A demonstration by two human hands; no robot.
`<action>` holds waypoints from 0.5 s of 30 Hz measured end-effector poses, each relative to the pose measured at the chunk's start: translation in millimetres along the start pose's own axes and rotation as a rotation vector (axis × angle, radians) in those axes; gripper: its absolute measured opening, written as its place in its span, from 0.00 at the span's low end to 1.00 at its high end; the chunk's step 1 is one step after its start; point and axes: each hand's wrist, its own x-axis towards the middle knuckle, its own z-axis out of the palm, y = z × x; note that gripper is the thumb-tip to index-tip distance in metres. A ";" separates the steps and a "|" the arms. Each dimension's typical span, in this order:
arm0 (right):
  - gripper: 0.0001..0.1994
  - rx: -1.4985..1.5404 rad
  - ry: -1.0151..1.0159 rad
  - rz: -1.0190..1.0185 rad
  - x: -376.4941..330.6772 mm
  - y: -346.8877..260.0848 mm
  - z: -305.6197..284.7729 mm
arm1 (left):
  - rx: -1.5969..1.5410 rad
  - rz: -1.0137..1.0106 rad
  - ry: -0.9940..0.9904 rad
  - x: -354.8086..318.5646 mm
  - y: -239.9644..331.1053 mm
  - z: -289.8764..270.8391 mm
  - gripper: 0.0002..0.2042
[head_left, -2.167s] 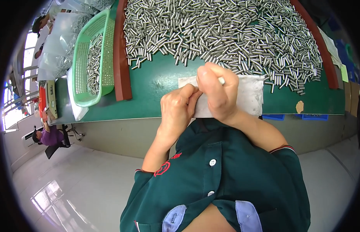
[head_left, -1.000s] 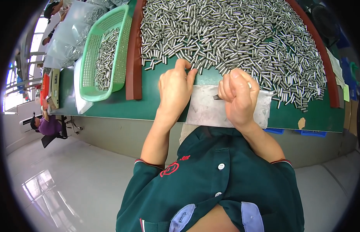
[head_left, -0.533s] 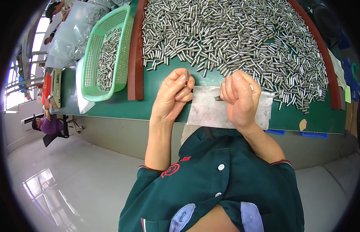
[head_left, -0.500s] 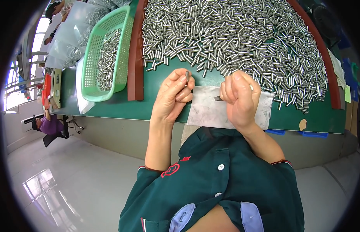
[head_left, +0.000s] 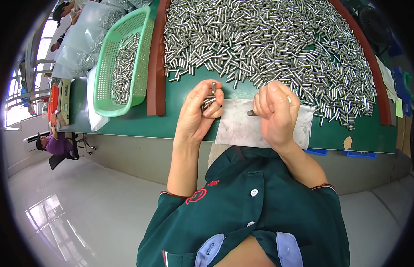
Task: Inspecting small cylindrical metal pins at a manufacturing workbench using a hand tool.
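Observation:
My left hand [head_left: 196,109] is half curled above the table's near edge. Its fingertips hold a short metal pin [head_left: 214,87] upright, and more shiny pins lie in the curl of the fingers below it. To its right my right hand [head_left: 277,113] is closed in a fist over a smudged white cloth [head_left: 236,124]. From its little-finger side pokes the dark end of a metal pin [head_left: 250,113]; whatever else the fist holds is hidden. Beyond both hands a wide heap of loose metal pins [head_left: 265,49] covers the green table [head_left: 171,127].
Red-brown rails [head_left: 156,80] flank the heap at left and right [head_left: 385,107]. Left of them stands a green plastic basket [head_left: 100,84] with pins inside. Clear bags [head_left: 71,53] and a scale [head_left: 64,102] lie farther left. A person in purple [head_left: 58,143] sits at the far left.
My left thumb has drawn back and the fingers have loosened, so more pins now show inside that hand. My right fist stays where it was.

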 end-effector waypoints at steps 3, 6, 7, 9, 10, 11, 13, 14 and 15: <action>0.15 0.015 -0.010 0.009 0.0 0.4 -0.9 | -0.037 0.025 0.027 0.5 0.6 1.5 0.15; 0.15 0.003 -0.006 0.001 0.9 0.0 -1.8 | 0.227 0.104 -0.061 7.1 5.9 -1.3 0.13; 0.15 0.002 -0.002 0.000 1.1 0.1 -2.5 | 0.636 0.197 0.066 8.0 5.6 4.5 0.10; 0.16 0.000 0.002 0.006 0.9 0.3 -1.7 | 1.284 0.551 0.209 15.3 -0.5 17.0 0.04; 0.16 0.000 0.004 0.006 0.9 0.2 -1.7 | 1.448 0.504 0.257 16.1 -0.6 24.5 0.04; 0.15 0.003 0.002 0.008 0.9 -0.2 -1.2 | 1.613 0.456 0.308 15.9 0.7 31.9 0.04; 0.15 0.007 -0.002 0.009 0.5 -0.7 0.0 | 1.707 0.512 0.268 23.4 -4.4 23.5 0.03; 0.15 0.010 0.005 0.009 0.2 -0.9 0.1 | 1.743 0.539 0.237 27.1 -6.6 19.9 0.03; 0.15 0.013 0.011 0.009 0.0 -1.2 0.3 | 1.774 0.549 0.240 28.7 -7.9 18.4 0.03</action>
